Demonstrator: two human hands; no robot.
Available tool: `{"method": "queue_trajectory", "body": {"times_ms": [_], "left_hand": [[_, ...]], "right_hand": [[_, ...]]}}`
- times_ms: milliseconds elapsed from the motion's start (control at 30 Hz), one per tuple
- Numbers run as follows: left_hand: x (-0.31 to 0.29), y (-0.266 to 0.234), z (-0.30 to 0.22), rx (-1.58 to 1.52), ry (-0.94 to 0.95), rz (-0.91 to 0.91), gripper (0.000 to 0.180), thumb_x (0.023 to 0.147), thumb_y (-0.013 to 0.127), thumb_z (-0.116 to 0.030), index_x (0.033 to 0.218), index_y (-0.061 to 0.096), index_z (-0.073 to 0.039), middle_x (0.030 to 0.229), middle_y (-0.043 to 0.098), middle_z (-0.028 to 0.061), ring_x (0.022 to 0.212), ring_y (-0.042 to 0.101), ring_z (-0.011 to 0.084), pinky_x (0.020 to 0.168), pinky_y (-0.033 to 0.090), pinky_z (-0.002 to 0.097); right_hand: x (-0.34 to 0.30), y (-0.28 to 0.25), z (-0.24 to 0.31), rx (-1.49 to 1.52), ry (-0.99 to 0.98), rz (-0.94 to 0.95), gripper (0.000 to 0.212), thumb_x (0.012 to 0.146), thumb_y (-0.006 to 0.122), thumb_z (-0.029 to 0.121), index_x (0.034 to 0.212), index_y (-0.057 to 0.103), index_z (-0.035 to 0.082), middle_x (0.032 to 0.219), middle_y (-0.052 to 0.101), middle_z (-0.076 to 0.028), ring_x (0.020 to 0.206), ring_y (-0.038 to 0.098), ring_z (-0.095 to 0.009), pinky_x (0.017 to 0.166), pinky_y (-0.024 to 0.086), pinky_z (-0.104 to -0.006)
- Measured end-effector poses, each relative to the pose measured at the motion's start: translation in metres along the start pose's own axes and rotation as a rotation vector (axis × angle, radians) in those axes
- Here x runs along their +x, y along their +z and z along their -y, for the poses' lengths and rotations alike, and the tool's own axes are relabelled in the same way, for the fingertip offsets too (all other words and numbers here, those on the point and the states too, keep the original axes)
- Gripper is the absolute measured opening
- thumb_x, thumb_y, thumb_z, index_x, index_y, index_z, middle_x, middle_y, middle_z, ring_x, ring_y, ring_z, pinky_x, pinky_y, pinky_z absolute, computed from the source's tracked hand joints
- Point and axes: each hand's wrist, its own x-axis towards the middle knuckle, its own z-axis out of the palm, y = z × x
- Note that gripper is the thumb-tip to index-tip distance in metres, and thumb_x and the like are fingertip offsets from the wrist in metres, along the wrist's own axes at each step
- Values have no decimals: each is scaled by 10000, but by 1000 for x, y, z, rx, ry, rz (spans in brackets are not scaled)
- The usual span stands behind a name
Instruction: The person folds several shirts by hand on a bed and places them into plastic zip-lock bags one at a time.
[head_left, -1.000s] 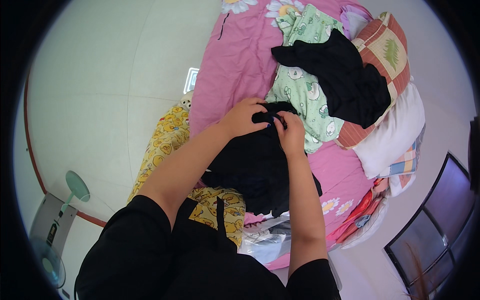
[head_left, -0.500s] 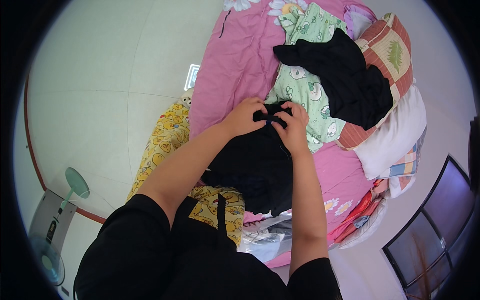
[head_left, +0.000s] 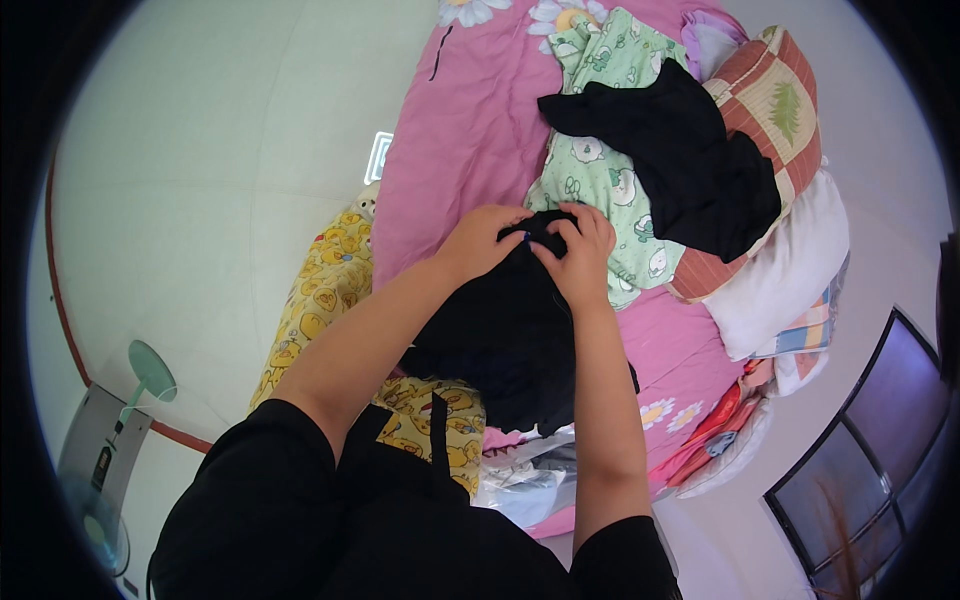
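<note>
A black garment (head_left: 500,320) lies spread over the pink bedding in front of me, its lower part reaching toward my lap. My left hand (head_left: 485,240) pinches its far edge from the left. From the right, my right hand (head_left: 578,248) grips the same edge with curled fingers, close beside the left. A small dark blue spot shows between my thumbs; what it is I cannot make out. Just beyond my hands lies green patterned cloth (head_left: 628,190), with a second black garment (head_left: 690,160) crumpled on top of it.
Pink floral bedding (head_left: 440,130) runs under everything. At the right are a patchwork pillow (head_left: 770,100), a white pillow (head_left: 790,260) and red cloth (head_left: 705,440). A clear plastic bag (head_left: 525,475) lies near me. Yellow printed fabric (head_left: 320,300) covers my lap; a fan (head_left: 150,370) stands at left.
My hands have drawn closer together on the garment's edge, and the gap in the cloth between them has narrowed. The view has shifted slightly.
</note>
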Motion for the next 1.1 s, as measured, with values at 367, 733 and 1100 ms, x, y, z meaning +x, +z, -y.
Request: {"method": "queue_trajectory", "body": {"times_ms": [367, 733, 1100], "left_hand": [[-20, -7, -27, 80, 97, 40, 235, 758, 575, -65, 991, 551, -48, 939, 560, 124, 894, 523, 289, 777, 420, 342], [-24, -7, -49, 5, 54, -41, 212, 787, 536, -69, 995, 527, -26, 928, 564, 141, 853, 550, 319, 741, 441, 361], [38, 16, -16, -15, 2, -364, 207, 812, 524, -37, 1017, 505, -11, 914, 584, 155, 820, 588, 270, 708, 455, 317]], "right_hand": [[-1, -42, -24, -256, -116, 233, 276, 543, 726, 127, 798, 622, 115, 1088, 477, -41, 1098, 393, -246, 949, 257, -446], [29, -90, -31, -110, -182, 248, 200, 609, 699, 128, 743, 586, 31, 759, 591, -74, 816, 545, -263, 772, 386, -389], [61, -43, -56, -160, 16, -9, 246, 730, 619, 85, 944, 505, 44, 807, 579, -153, 701, 568, -331, 595, 443, -383]]}}
